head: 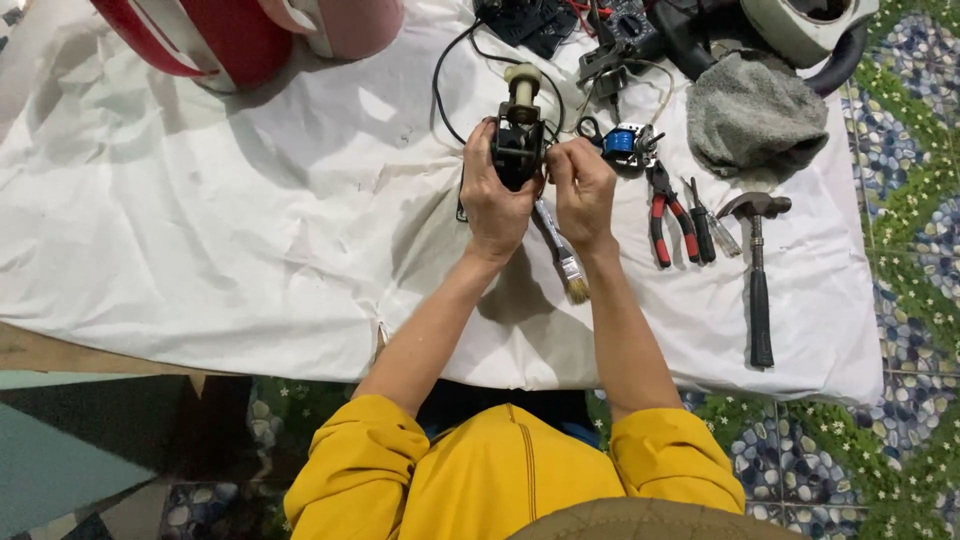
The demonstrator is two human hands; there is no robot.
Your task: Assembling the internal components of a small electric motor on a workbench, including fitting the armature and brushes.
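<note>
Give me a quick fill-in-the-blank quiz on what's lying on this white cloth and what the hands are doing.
1. Both hands, left hand and right hand, hold a small black ____.
2. The hammer lies to the ____ of the pliers.
3. The pliers' handles are ____ and black.
4. Under the right hand lies a ____.

Missing words: motor; right; red; paintbrush.

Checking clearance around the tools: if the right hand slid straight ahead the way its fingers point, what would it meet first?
The right hand points up and slightly left, already touching the black motor part. Past that, probably the black cable on the white cloth; depth is unclear.
</note>
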